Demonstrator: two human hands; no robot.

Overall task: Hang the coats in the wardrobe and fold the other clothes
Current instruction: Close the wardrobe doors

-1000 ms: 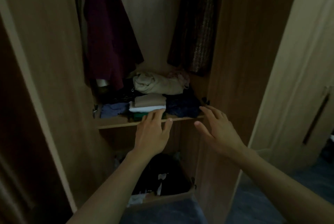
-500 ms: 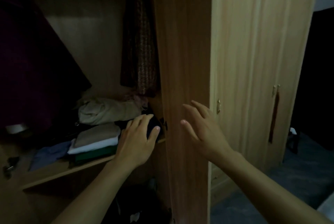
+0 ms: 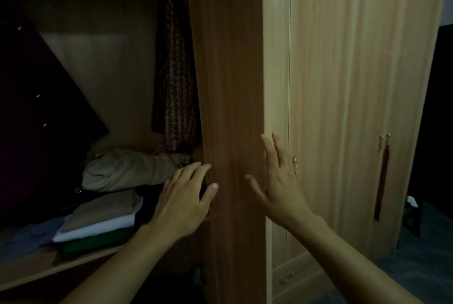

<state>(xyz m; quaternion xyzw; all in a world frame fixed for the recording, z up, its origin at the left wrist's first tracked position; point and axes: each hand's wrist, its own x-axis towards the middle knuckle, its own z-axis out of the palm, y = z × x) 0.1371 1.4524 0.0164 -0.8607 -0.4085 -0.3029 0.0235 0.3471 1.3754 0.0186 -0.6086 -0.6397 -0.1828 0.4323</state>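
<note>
The open wardrobe fills the left half of the dim head view. A dark maroon coat [image 3: 36, 112] hangs at the left and a brown knitted garment [image 3: 174, 97] hangs at the right of the compartment. On the shelf [image 3: 27, 269] lie a stack of folded clothes [image 3: 98, 222], a beige bundle [image 3: 127, 169] behind it and a blue garment [image 3: 27, 237] at the left. My left hand [image 3: 183, 200] hovers with relaxed fingers at the shelf's right end, beside the stack. My right hand [image 3: 279, 181] is spread flat in front of the wardrobe's brown side panel [image 3: 228, 83].
Right of the brown panel stand closed light wood doors [image 3: 343, 107] with a dark strap handle [image 3: 381, 181]. Dark clothes lie below the shelf near the bottom edge. A dark carpeted floor [image 3: 421, 262] shows at the lower right.
The view has swung right and closer to the wardrobe's side panel. Both hands have risen slightly and stay open, the left one at the shelf's right end.
</note>
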